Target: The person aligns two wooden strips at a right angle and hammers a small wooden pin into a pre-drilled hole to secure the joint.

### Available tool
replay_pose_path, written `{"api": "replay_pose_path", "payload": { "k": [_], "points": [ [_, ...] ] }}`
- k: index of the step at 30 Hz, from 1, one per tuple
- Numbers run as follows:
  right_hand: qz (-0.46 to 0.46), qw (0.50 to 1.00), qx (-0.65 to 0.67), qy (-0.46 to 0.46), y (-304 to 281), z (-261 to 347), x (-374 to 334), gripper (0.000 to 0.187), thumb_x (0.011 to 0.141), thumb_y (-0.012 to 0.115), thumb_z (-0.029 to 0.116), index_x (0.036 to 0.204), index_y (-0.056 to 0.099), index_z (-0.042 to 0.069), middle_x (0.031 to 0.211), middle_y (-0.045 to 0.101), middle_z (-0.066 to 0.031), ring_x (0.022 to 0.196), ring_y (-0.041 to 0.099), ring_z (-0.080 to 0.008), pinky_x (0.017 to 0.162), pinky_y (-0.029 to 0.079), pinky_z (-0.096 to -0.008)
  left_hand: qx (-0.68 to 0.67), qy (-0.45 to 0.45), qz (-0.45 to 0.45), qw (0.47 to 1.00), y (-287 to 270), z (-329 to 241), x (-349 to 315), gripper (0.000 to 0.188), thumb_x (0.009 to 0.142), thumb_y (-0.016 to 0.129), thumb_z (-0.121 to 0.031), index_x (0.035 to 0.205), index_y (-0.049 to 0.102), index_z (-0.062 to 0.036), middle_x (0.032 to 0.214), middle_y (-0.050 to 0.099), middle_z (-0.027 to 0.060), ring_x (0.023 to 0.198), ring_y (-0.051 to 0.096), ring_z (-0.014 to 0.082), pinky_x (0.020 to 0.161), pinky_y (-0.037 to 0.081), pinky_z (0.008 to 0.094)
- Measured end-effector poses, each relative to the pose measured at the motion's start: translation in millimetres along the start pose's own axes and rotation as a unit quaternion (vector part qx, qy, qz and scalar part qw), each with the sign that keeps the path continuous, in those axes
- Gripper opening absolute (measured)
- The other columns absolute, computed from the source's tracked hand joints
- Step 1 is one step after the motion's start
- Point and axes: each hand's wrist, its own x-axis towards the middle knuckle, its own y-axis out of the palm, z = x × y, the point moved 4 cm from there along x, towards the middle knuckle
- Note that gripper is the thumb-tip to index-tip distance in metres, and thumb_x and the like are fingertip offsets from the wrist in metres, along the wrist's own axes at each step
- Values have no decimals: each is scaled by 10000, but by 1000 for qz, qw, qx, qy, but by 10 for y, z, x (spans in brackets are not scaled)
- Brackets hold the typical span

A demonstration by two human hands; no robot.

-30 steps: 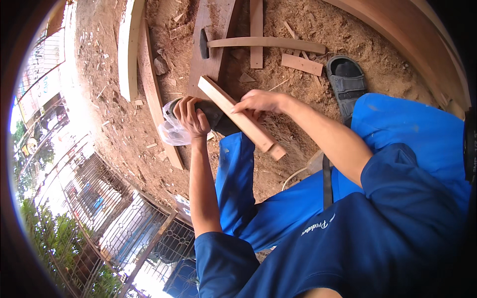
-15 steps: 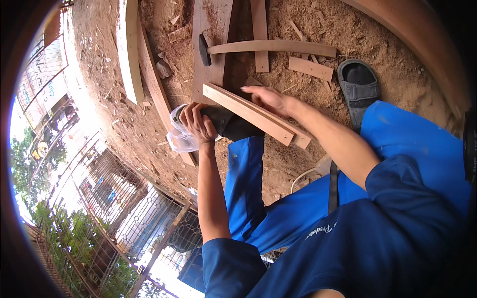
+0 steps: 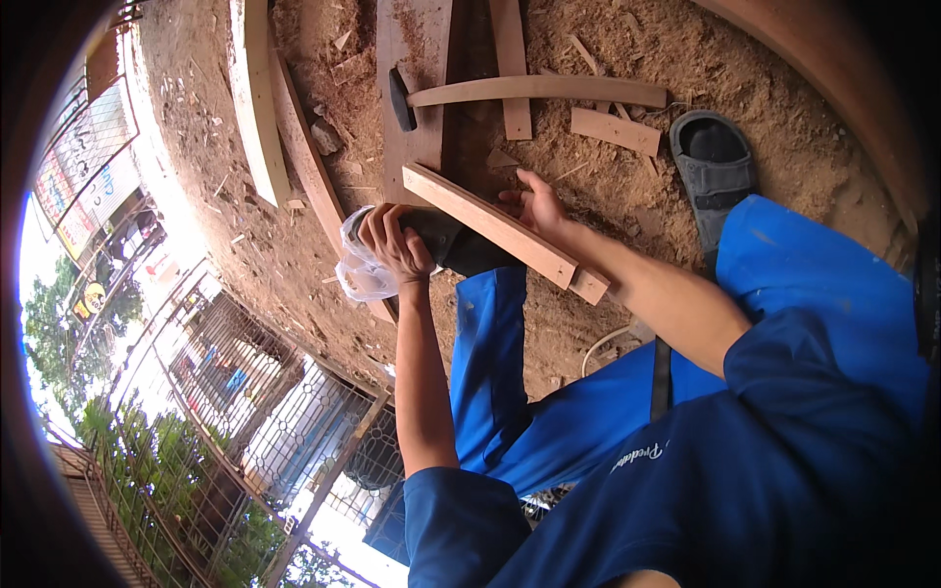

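From where I stand, the floor is bare brown earth, littered, and thick with pale sawdust on the far side. Off to the left runs a metal lattice fence, leafy greenery showing through, signboards beyond. Daylight floods in there, bleaching the ground's edge white.

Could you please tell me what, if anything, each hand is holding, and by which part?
The left hand curls beside the clear plastic bag; whether it grips it cannot be told. The right hand, open beside the wooden strips, shows no grip.
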Motion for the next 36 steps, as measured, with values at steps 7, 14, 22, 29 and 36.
{"api": "replay_pose_path", "payload": {
  "k": [7,14,22,29,36],
  "points": [
    [60,997,17,-42,859,-207,-520,620,921,623,605,1121,576,20,959,720,-242,811,750,-353,665,636,-461,-9,9,-3,1000,-31,17,-57,408,824,474,-334,1040,675,-52,1135,631,174,1149,532,382,1079,351,515],
    [-3,999,27,-32,71,34,-99,550,949,557,574,1016,590,29,926,728,-220,752,732,-317,652,642,-452,-7,-10,-19,1000,-14,36,-50,421,823,473,-335,1064,666,-50,1161,624,183,1157,516,392,1078,359,518],
    [124,987,-21,-102,547,-252,-86,422,964,597,479,833,599,79,743,672,-125,663,679,-231,628,599,-357,-9,0,-37,999,-14,6,-38,410,828,473,-342,1026,672,-43,1114,638,172,1132,543,369,1063,358,502],
    [8,986,-8,-169,679,-251,-394,378,979,566,403,1010,597,27,890,636,-130,836,653,-256,794,565,-422,0,2,-46,999,37,78,-92,405,846,463,-339,1031,666,-41,1117,646,158,1131,555,352,1069,358,503],
    [22,984,-9,-179,608,-409,-152,357,947,691,329,1070,625,0,1072,632,-132,938,613,-163,795,521,-311,-12,-8,-32,999,64,63,-89,416,816,479,-346,1037,683,-58,1133,639,163,1153,541,367,1083,357,510]
  ]
}}
